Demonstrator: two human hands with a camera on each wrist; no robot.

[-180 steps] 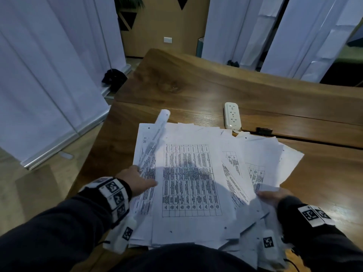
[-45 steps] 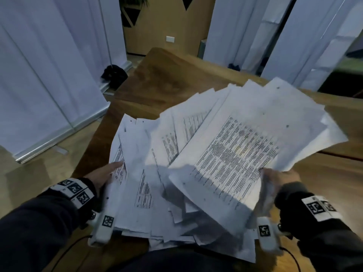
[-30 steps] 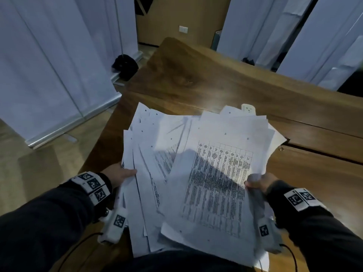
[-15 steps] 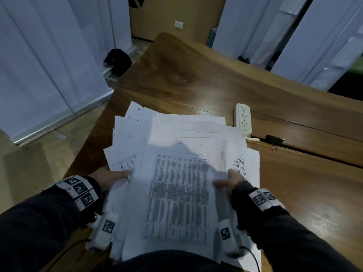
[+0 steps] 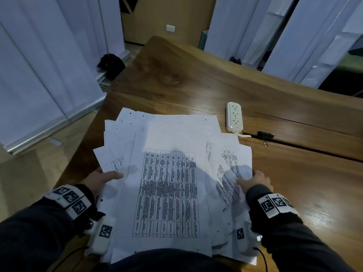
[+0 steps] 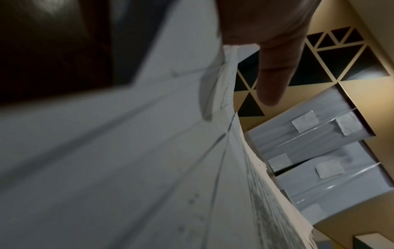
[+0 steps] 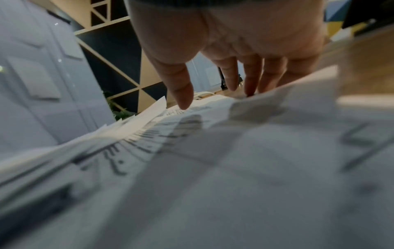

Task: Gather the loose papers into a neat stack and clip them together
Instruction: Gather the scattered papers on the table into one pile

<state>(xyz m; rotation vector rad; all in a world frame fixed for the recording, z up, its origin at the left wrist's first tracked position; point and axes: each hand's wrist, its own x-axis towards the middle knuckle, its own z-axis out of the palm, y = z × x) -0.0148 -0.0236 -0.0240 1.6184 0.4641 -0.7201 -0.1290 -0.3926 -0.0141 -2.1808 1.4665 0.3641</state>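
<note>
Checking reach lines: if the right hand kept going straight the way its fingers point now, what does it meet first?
The right hand points away from the person, along the papers' right edge. Past those sheets, probably the black binder clip at the table seam, with the power strip just to its left. Depth is unclear.

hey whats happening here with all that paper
A person is gathering a messy pile of printed papers on a wooden table. The left hand grips the pile's left edge, thumb on top; the right hand rests on the right edge with fingers nearly straight. The sheets are fanned out, not squared. A black binder clip lies untouched beside a white power strip, so nothing is clipped.
</note>
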